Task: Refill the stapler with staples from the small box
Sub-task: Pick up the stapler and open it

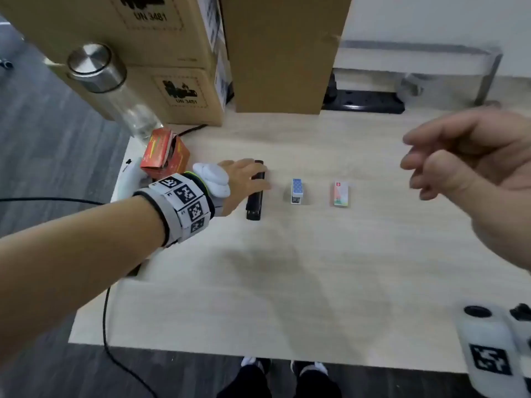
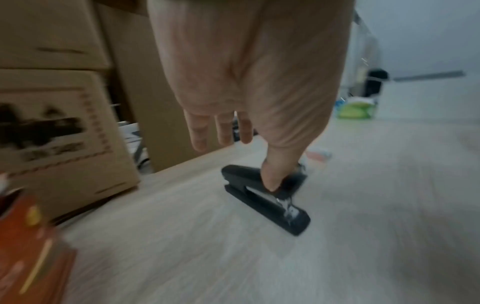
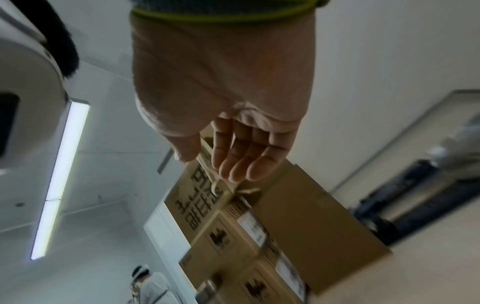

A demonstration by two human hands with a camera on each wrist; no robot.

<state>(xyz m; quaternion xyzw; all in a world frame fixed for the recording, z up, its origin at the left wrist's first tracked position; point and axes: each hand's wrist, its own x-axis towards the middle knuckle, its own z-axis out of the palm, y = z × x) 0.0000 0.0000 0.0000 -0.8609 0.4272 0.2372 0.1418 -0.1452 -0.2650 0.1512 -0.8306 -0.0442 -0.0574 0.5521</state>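
A black stapler (image 1: 255,193) lies on the pale wooden table (image 1: 287,268), left of centre. My left hand (image 1: 244,182) is on it: the thumb (image 2: 271,176) presses its side and a finger reaches over its top, while the other fingers (image 2: 221,131) hang straight and free. A small blue dotted box (image 1: 297,191) stands to the stapler's right. Further right lies a small pale orange and green box (image 1: 341,194). My right hand (image 1: 431,165) hovers in the air to the right of both boxes, fingers loosely bent and holding nothing, as the right wrist view (image 3: 233,164) also shows.
Stacked cardboard boxes (image 1: 178,67) line the table's back. A clear bottle with a metal cap (image 1: 94,70) and an orange carton (image 1: 165,156) stand at the back left. A black power strip (image 1: 365,101) lies at the back right, white devices (image 1: 494,349) at the front right.
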